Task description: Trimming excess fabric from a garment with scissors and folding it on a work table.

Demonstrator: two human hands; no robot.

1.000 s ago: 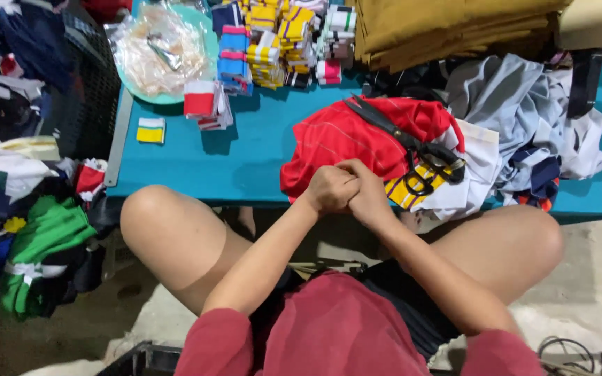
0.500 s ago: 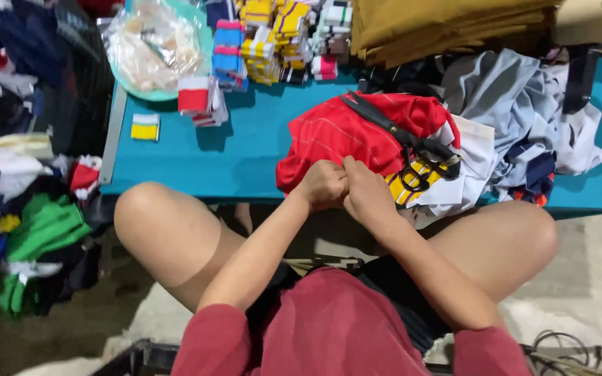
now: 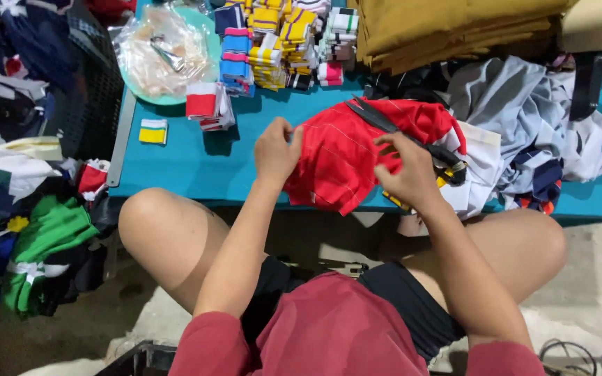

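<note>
1. The left hand (image 3: 275, 150) grips the left edge of a red garment (image 3: 357, 157), fingers curled over the cloth and the thumb pinching it from this side
2. The right hand (image 3: 405, 170) presses down on the right part of the same red garment, fingers spread and bent into the fabric; whether it actually pinches a fold cannot be told from here
3. The red garment lies bunched on the near edge of a teal table (image 3: 231, 170), directly ahead of the person's knees, with one corner hanging over the near rim
4. A dark strap (image 3: 384, 125) runs diagonally across the far right of the garment, just beyond the right hand
5. To the right of the garment sits a heap of grey, white and navy clothes (image 3: 524, 132), touching it
6. At the far side stands a cluster of small striped fabric pieces (image 3: 280, 42) in yellow, blue, pink and green
7. Far left, a clear plastic bag (image 3: 161, 52) rests on a pale green plate
8. A small yellow and white piece (image 3: 152, 131) lies alone near the table's left edge
9. Folded mustard cloth (image 3: 447, 28) is stacked at the far right
10. Green and dark clothes (image 3: 47, 240) are piled on the floor to the left
</note>
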